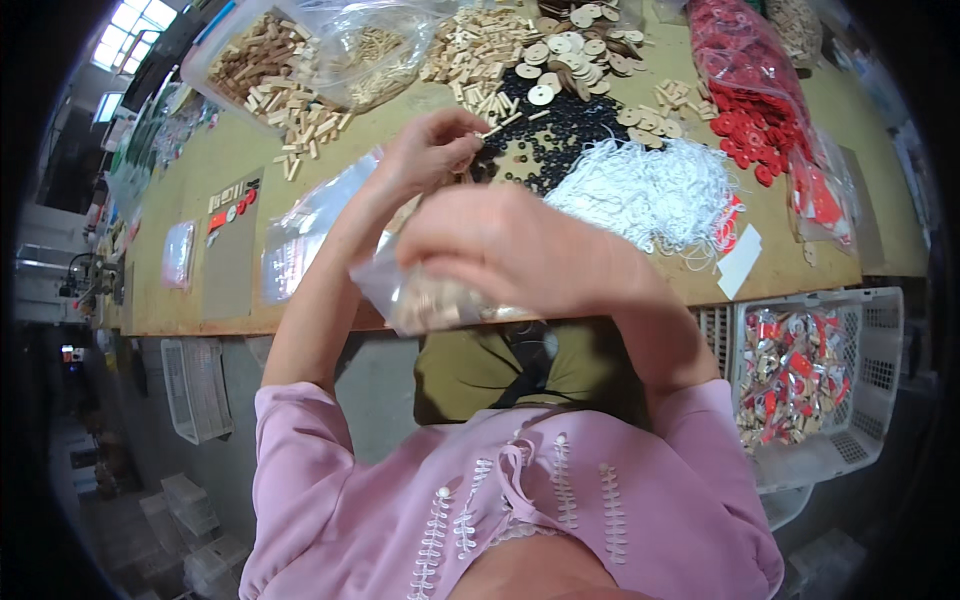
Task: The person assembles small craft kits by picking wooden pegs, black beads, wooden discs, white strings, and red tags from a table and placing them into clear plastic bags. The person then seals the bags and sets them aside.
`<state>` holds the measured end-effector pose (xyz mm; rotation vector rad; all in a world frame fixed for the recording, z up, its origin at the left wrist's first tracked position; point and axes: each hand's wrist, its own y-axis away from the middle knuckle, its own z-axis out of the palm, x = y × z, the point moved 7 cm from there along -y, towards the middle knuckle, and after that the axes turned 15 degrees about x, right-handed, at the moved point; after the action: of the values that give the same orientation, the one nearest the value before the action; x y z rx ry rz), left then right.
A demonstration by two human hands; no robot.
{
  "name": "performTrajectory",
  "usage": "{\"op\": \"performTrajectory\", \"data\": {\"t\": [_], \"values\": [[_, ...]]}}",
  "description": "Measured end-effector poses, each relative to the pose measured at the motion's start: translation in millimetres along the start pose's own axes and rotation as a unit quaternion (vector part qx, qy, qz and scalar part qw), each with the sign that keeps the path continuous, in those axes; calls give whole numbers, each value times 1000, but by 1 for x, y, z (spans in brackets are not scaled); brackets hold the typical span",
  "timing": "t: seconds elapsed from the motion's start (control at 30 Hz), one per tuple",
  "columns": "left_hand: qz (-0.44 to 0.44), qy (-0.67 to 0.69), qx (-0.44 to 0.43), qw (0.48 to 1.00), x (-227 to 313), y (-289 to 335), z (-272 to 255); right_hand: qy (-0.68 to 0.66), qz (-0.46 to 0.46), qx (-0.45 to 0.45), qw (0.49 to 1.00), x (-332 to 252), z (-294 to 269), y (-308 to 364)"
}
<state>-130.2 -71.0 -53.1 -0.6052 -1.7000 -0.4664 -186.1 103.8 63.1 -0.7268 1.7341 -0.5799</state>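
My left hand (pixel 438 148) reaches to the near edge of a pile of small black rings (pixel 560 125). Its thumb and forefinger are pinched on a small wooden stick (pixel 489 131). Nearer to me, my right hand (pixel 490 240) is smeared by motion, its fingers curled and partly hidden. Beneath it at the table's front edge lies a clear plastic bag (pixel 405 305) with pale wooden pieces inside. Whether the right fingers grip the bag cannot be made out. A heap of white strings (pixel 650 195) lies just right of my hands.
Wooden sticks (pixel 480 45), round wooden discs (pixel 575 55) and red discs (pixel 765 140) are heaped along the back. Flat clear bags (pixel 310 235) and a card with sample parts (pixel 232 255) lie left. A white crate (pixel 880 370) of filled bags stands below right.
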Motion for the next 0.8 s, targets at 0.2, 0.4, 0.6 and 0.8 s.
{"op": "performTrajectory", "data": {"t": [0.2,0.4,0.6,0.8], "values": [[238,-284,-29,928,28,-42,91,106,96,-39,989,-40,-23,72],[307,-375,-89,870,29,-64,129,156,172,15,973,-52,-40,124],[293,-339,-59,892,28,-48,117,173,212,83,958,-57,-48,146],[254,-331,-8,909,21,-49,96,187,219,68,955,-51,-46,150]]}}
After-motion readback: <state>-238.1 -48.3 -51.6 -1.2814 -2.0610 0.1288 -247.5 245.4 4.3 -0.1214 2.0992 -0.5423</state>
